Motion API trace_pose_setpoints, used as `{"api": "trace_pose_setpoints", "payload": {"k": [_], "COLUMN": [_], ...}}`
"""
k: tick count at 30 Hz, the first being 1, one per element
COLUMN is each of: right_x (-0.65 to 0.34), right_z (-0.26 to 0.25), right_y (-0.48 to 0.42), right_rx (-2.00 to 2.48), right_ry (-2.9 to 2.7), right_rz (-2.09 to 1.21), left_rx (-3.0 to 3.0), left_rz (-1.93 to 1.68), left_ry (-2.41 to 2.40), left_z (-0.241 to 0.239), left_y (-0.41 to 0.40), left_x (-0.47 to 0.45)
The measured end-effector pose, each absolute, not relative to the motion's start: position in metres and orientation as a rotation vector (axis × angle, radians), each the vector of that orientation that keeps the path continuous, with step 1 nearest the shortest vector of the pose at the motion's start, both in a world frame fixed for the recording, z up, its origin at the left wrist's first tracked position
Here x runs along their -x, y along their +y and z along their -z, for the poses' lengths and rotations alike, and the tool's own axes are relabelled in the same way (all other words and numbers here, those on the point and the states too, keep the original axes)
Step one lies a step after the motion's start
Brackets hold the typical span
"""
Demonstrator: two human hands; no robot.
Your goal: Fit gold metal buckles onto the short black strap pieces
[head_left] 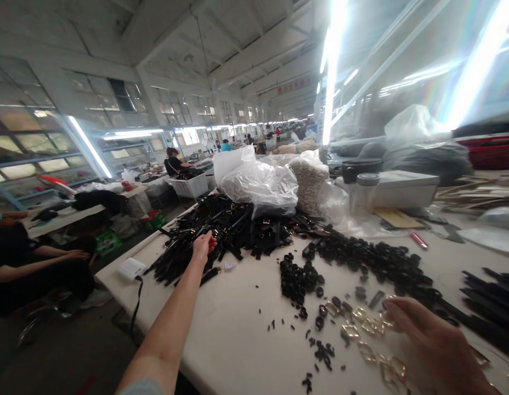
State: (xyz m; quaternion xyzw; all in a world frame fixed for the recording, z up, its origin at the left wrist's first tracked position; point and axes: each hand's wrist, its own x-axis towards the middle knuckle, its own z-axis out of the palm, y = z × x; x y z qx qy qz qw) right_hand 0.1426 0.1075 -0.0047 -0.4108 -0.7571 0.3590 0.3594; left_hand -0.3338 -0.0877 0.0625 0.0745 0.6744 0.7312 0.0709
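Note:
My left hand (203, 245) reaches out over the heap of black straps (233, 222) with gold buckles at the table's far left. Its fingers are curled in, and what they hold, if anything, is hidden. A loose strap end (210, 275) lies just below that hand. At the lower right my right hand (431, 337), somewhat blurred, has its fingertips pinched on a gold buckle (388, 320). More gold buckles (366, 352) are scattered to its left. Small black loops (298, 280) lie in piles beyond them, and tiny black pieces (323, 351) are strewn nearby.
Clear plastic bags (258, 184) stand behind the straps. A jar (363, 195), a white box (406, 189) and a red cylinder (419, 240) sit at the right rear. Black strips (493, 302) lie at the right edge. A seated person (36, 258) is to the left.

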Motion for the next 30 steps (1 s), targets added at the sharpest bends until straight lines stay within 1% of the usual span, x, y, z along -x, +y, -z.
{"api": "trace_pose_setpoints", "payload": {"k": [4,8,10,12,16,19,25,30], "right_x": [-0.148,-0.165,-0.178,-0.191,-0.211,-0.219,-0.213,-0.2], "right_z": [0.004,-0.004,-0.007,-0.01,-0.015,-0.017,-0.013,-0.01], "right_y": [0.11,0.12,0.13,0.139,0.145,0.146,0.147,0.145], "right_rx": [1.093,1.229,1.397,1.571,1.825,1.929,1.858,1.853], "right_ry": [-1.985,-2.035,-2.023,-2.018,-2.041,-2.108,-2.243,-2.34], "right_rz": [-0.74,-0.321,-0.165,-0.083,-0.029,-0.043,0.047,0.081], "left_rx": [-0.425,-0.705,-0.893,-0.965,-0.99,-1.011,-1.131,-1.157], "left_rz": [-2.098,-1.99,-1.942,-1.893,-1.745,-1.727,-1.632,-1.591], "left_ry": [2.19,2.15,2.016,1.828,1.561,1.475,1.448,1.436], "left_z": [-0.056,-0.045,-0.039,-0.034,-0.026,-0.015,0.013,0.018], "left_y": [-0.082,-0.06,-0.048,-0.037,-0.025,-0.021,-0.02,-0.016], "left_x": [0.312,0.264,0.229,0.186,0.099,0.059,0.043,0.039]}}
